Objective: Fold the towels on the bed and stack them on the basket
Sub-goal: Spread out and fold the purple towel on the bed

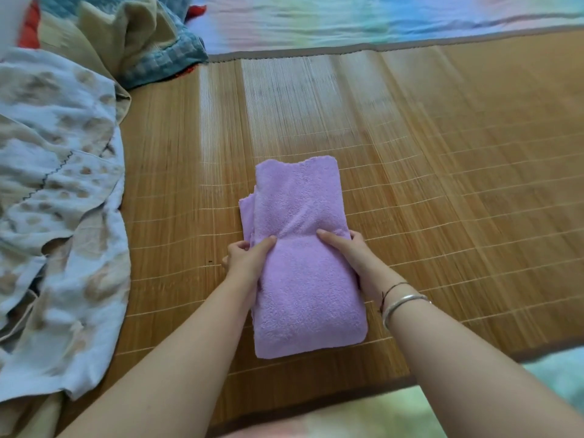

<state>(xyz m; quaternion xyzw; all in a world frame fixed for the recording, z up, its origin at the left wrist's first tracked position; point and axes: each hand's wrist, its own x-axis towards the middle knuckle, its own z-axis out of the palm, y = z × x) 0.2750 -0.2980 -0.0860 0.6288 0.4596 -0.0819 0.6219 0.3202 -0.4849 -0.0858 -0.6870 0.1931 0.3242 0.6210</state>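
Purple towel point(303, 263), folded into a long thick strip, lies lengthwise on the bamboo mat point(442, 184) in front of me, its near end close to the mat's front edge and its far end pointing away from me. I hold it at about the middle, one hand on each long side. My left hand point(245, 259) grips the left edge: the thumb lies on top of the pile and the fingers curl round the side, where loose layers of the fold stick out just beyond my knuckles. My right hand point(346, 248) clasps the right edge in the same way, thumb stretched across the top towards the middle, fingers wrapped down the side and hidden under the cloth. Between the two thumbs the towel is pinched into a shallow crease running across its width. On my right wrist sit a silver bangle point(401, 306) and a thin dark cord point(390, 290). To my left a pale blue patterned blanket point(57, 200) lies crumpled over the mat's left side, well apart from the towel. Behind it a blue checked quilt point(158, 49) is bunched at the far left corner. A pastel striped sheet point(379, 20) runs beyond the mat's far edge.
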